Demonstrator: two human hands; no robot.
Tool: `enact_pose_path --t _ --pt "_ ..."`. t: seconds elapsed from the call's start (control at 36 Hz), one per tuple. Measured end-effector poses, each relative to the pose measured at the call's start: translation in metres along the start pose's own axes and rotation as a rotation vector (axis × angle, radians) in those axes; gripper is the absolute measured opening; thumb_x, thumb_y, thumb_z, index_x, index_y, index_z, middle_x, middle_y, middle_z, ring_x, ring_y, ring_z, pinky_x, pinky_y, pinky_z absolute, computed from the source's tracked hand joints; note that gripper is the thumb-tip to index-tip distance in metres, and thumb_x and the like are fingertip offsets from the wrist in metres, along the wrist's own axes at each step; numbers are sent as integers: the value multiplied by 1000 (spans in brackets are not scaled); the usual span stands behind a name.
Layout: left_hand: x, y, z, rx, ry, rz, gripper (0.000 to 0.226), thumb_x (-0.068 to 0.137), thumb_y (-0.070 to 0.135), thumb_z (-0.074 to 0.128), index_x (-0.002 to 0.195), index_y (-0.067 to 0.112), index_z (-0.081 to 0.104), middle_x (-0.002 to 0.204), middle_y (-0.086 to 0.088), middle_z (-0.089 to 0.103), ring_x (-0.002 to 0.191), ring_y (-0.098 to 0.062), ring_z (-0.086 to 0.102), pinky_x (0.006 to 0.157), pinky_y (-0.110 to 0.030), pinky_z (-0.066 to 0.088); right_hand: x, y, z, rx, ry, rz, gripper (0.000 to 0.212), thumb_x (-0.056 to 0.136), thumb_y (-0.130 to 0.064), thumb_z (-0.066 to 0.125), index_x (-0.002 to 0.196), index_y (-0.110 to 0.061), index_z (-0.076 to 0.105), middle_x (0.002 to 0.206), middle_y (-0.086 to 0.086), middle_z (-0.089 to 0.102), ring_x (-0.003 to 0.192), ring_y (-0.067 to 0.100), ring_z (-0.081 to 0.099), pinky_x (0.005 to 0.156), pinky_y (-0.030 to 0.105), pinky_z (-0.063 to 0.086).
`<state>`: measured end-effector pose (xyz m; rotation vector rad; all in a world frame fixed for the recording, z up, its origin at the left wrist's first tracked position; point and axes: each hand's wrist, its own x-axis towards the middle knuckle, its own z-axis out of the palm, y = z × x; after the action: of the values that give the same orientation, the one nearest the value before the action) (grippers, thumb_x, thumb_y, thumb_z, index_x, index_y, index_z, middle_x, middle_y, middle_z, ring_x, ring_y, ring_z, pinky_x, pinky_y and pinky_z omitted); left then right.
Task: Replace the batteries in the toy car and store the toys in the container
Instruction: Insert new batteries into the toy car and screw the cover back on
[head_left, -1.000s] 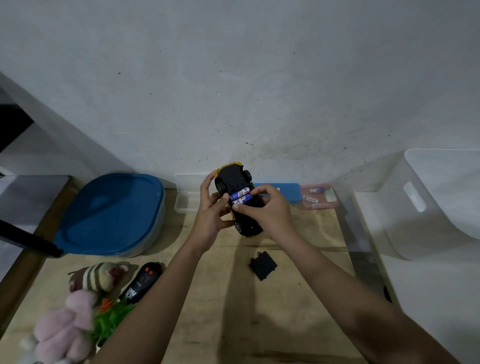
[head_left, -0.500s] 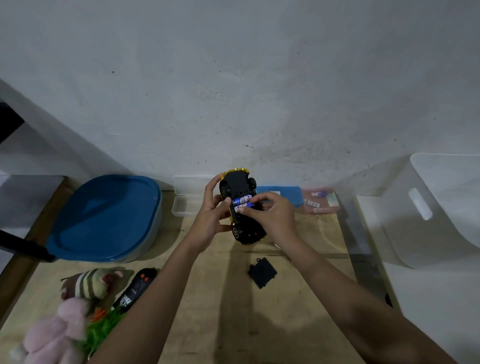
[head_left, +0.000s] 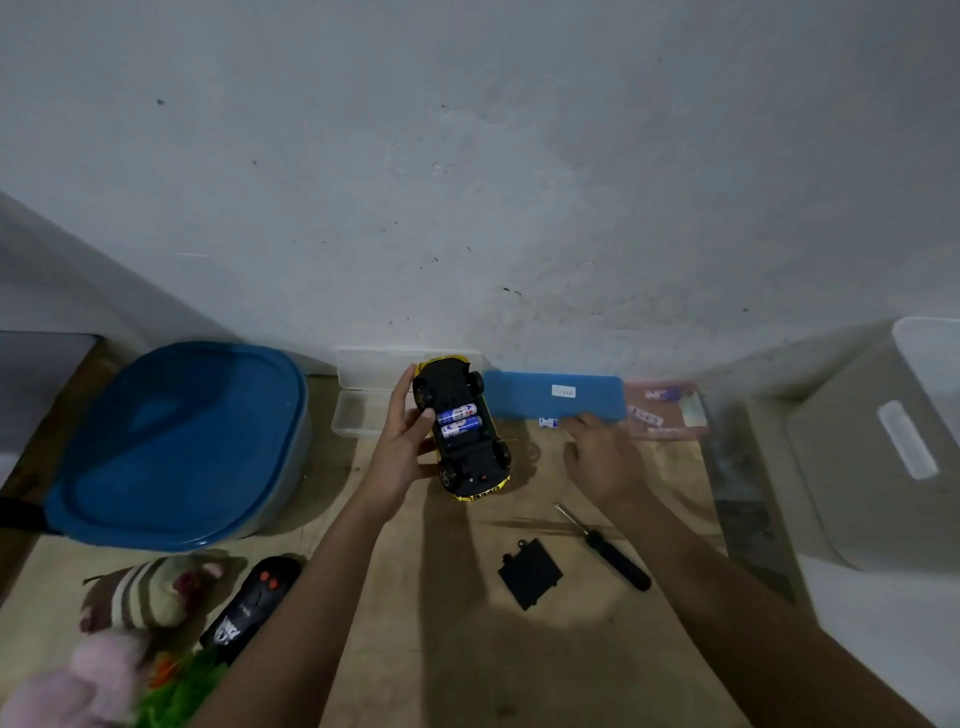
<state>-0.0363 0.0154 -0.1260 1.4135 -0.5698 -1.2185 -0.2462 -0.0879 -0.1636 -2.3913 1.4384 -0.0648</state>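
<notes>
Yellow trim edges the car (head_left: 462, 426), which I see flipped belly-up above the wooden bench (head_left: 447, 649), near the back wall. My left hand (head_left: 402, 447) grips it from the left side, fingers (head_left: 400, 387) curled over the far edge and thumb pressed by the open bay. Two blue-and-white batteries (head_left: 460, 420) lie side by side in that bay, with an empty slot just below them. My right hand (head_left: 602, 457) is off the car, palm down and loosely spread, holding nothing; its fingertips reach toward a small battery (head_left: 548, 422) lying under the front edge of the blue case (head_left: 553, 395). A pink pack (head_left: 662, 410) with more cells sits just right of the case. The black bay cover (head_left: 530, 574) lies loose on the bench nearer me, and a screwdriver (head_left: 605, 548) lies just right of it. A clear box (head_left: 363, 400) stands open behind the car, against the wall. At far left sits the tub with a blue lid (head_left: 176, 447). In front of it lie a striped plush (head_left: 150, 592), the black remote (head_left: 252, 603), a pink plush (head_left: 88, 686) and something green (head_left: 182, 696), blurred. A white bin (head_left: 883, 447) stands off the bench to the right.
</notes>
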Motion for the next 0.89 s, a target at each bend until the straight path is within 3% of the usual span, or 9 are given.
enact_pose_path --t 0.11,0.28,0.44,0.5,0.56,0.69,0.75,0.81,0.89 --pt "5 -2 1 14 -3 -16 50 97 21 46 132 52 29 119 3 55 109 -29 58 84 -53 52 2 -9 2 -224 -10 -19 32 91 -12 43 123 -13 49 118 6 57 95 24 62 74 34 50" --pt "6 -3 4 41 -28 -11 50 98 20 44 134 50 27 116 3 55 106 -27 59 86 -53 51 6 -19 1 -343 -7 -30 29 89 -4 46 118 -8 50 121 10 47 94 24 58 65 32 46" --pt "6 -1 7 38 -38 13 51 98 20 44 137 48 26 117 3 55 104 -24 61 83 -50 53 -4 -20 3 -408 -103 -180 40 90 -2 45 128 -7 35 123 12 49 102 24 56 74 29 48" --pt "6 1 9 39 -33 25 51 98 21 45 136 49 26 118 3 55 104 -23 61 82 -49 54 -4 -21 2 -305 -131 -158 45 89 -1 45 132 -10 34 125 11 50 104 24 56 75 30 46" --pt "6 4 10 40 -31 36 50 97 22 45 134 50 27 118 4 55 104 -23 61 80 -47 55 -3 -24 1 -56 -94 -97 43 91 -4 44 133 -13 37 121 10 54 98 24 58 72 30 44" --pt "5 11 13 34 -24 65 49 98 21 44 132 51 27 112 4 56 97 -20 63 78 -44 54 8 -45 -23 649 134 14 23 94 -13 49 117 -10 48 88 3 59 71 9 56 62 23 46" --pt "4 15 15 34 -21 78 48 98 22 44 132 51 27 113 4 57 99 -21 62 80 -46 53 12 -57 -37 853 184 37 19 93 -13 53 111 -11 47 85 4 62 73 13 61 65 29 51" --pt "2 19 19 33 -17 92 48 98 23 44 132 52 27 115 5 57 101 -23 62 82 -46 53 13 -67 -45 933 219 24 18 91 -16 57 105 -14 46 87 9 65 77 16 62 71 33 51" --pt "0 23 25 27 -16 115 48 99 23 44 134 51 26 116 6 57 102 -22 62 82 -46 53 11 -76 -51 910 258 0 21 87 -17 63 101 -13 47 87 5 62 78 7 57 70 23 47"
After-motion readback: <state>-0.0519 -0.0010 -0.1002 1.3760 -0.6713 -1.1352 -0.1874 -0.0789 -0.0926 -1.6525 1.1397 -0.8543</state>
